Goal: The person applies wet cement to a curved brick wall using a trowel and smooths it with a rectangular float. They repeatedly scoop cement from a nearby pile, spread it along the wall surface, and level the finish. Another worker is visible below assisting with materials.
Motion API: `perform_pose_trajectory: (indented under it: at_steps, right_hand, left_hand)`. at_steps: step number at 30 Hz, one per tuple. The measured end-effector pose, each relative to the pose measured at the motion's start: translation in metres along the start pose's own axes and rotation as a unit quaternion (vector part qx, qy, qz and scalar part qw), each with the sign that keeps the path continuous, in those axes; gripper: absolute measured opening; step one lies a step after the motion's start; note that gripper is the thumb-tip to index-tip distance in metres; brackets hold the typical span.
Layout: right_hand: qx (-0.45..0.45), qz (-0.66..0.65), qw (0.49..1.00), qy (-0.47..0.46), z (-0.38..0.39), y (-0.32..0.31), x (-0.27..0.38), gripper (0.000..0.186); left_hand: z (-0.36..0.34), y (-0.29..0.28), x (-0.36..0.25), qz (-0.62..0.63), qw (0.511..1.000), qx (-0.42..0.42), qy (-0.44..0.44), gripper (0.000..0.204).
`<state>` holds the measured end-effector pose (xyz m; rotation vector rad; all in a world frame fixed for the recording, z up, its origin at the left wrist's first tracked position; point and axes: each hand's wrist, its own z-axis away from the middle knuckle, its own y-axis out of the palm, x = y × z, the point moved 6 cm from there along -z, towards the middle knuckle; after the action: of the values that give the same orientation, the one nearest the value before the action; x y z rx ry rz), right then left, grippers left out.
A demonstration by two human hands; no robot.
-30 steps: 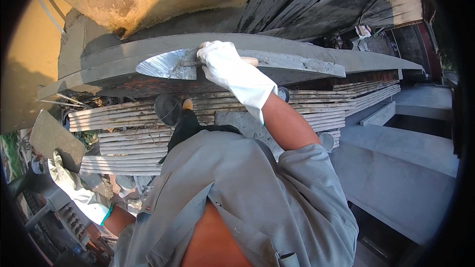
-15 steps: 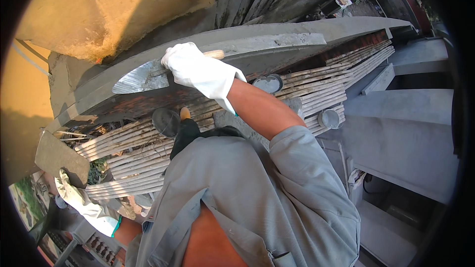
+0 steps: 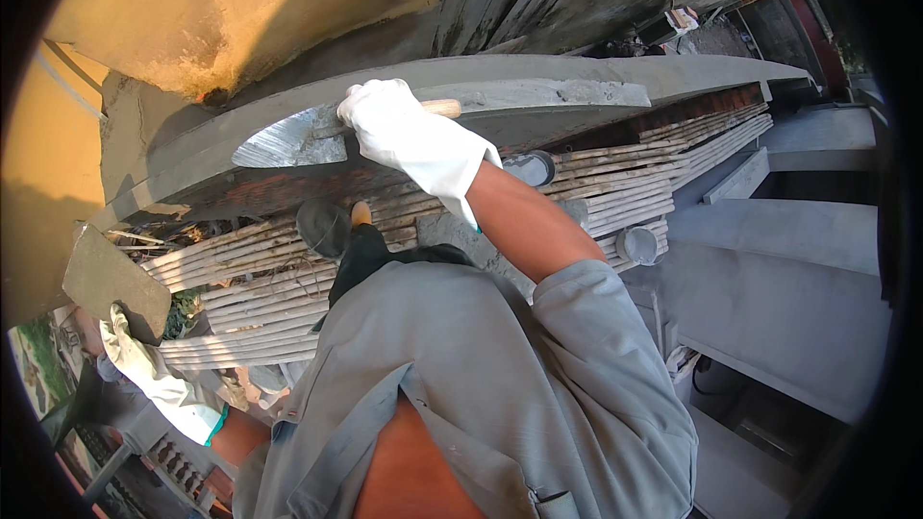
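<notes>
My right hand (image 3: 380, 115), in a white glove, is closed round a trowel near its neck. The trowel's wooden handle (image 3: 441, 108) sticks out to the right of my fist. Its broad, mortar-smeared metal blade (image 3: 288, 142) points left and lies against the front edge of a long grey curved ledge (image 3: 461, 70). A strip of mortar (image 3: 548, 94) runs along that edge to the right of my fist. Low at the left, my gloved left hand (image 3: 120, 327) grips a flat, mortar-coated board (image 3: 115, 279) at its lower edge. The fingers under the board are partly hidden.
Below the ledge lies a walkway of bamboo poles (image 3: 260, 303), with gaps between them. A dark bucket (image 3: 323, 228), a second bucket (image 3: 531, 169) and a small pail (image 3: 637, 246) stand along it. A yellow wall (image 3: 240, 10) rises beyond the ledge. Grey concrete surfaces (image 3: 779, 259) lie lower right.
The view has tilted slightly. My right hand and the trowel appear a little farther right, still at the ledge's edge. My left hand keeps its hold on the board.
</notes>
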<state>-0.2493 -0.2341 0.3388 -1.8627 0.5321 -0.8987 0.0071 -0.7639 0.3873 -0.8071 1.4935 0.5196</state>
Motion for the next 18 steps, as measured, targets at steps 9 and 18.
perform_pose_trajectory:
  at_steps: [9,18]
  right_hand:
    - [0.069,-0.011,0.998,-0.005,-0.016,0.002,0.009,0.022]
    - [0.065,-0.04,0.997,0.001,-0.033,0.009,0.007,0.029]
  left_hand:
    - [0.017,0.014,-0.003,0.058,0.997,-0.012,0.058,0.02]
    - [0.021,-0.005,0.055,0.162,0.983,-0.084,0.003,0.018]
